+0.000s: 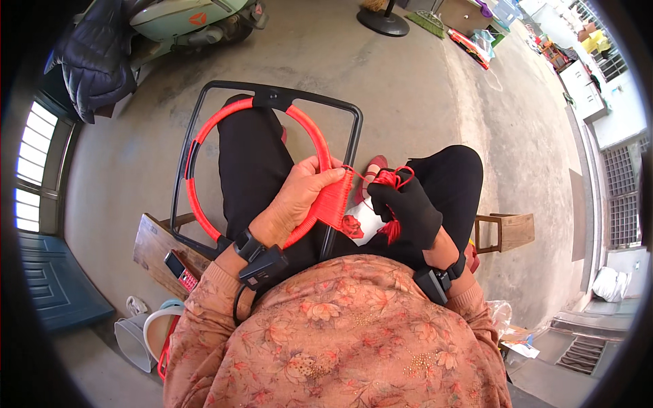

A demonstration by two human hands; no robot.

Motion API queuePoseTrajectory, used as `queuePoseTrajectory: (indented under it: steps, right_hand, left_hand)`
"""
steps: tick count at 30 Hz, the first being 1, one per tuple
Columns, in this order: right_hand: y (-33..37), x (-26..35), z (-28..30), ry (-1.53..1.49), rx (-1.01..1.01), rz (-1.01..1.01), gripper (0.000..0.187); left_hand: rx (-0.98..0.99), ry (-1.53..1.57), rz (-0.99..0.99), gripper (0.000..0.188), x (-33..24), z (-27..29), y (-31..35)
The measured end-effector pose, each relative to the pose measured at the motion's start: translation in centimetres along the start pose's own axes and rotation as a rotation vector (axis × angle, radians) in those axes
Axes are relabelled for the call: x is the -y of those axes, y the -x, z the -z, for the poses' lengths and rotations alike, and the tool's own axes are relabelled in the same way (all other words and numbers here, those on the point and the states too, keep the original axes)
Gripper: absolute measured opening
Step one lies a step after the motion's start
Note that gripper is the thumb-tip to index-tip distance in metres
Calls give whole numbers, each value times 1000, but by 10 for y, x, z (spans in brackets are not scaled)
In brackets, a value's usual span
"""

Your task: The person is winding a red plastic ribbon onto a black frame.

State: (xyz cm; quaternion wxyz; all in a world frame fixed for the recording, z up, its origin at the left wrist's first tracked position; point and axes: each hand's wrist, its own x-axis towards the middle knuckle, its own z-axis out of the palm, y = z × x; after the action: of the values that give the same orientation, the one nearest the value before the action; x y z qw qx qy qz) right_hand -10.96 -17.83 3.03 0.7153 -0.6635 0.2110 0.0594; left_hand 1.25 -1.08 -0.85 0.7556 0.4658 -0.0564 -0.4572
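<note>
A black metal frame (pixel 356 129) rests across my lap, joined to a round ring (pixel 311 129) wrapped in red cord. My left hand (pixel 299 197) is bare and closed around the ring's right side, its thumb pressing on a flat band of tightly laid red cord (pixel 331 204). To the right, my right hand (pixel 408 207), in a black glove, is closed on a looped bundle of red cord (pixel 389 179). One strand runs from the bundle to the edge of the band. Loose red ends hang below the glove, and its fingertips are partly hidden.
A wooden stool (pixel 517 232) stands at right. On a wooden board (pixel 153 248) at left lies a red phone (pixel 180 270). Pails (pixel 132 340) sit at lower left. A scooter (pixel 183 20) with a dark jacket (pixel 95 64) is far left; a broom (pixel 430 24) lies farther off.
</note>
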Motion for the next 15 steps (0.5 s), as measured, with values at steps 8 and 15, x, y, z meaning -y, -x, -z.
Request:
queuePoseTrajectory:
  steps: [8,15]
  right_hand:
    - [5,22,-3,76,-32,-15,20]
    - [15,-69,56,-138,-9,130,34]
  left_hand:
    - [36,168,34,7,3,0,-15]
    - [33,-9,68,10,0,-4,-13]
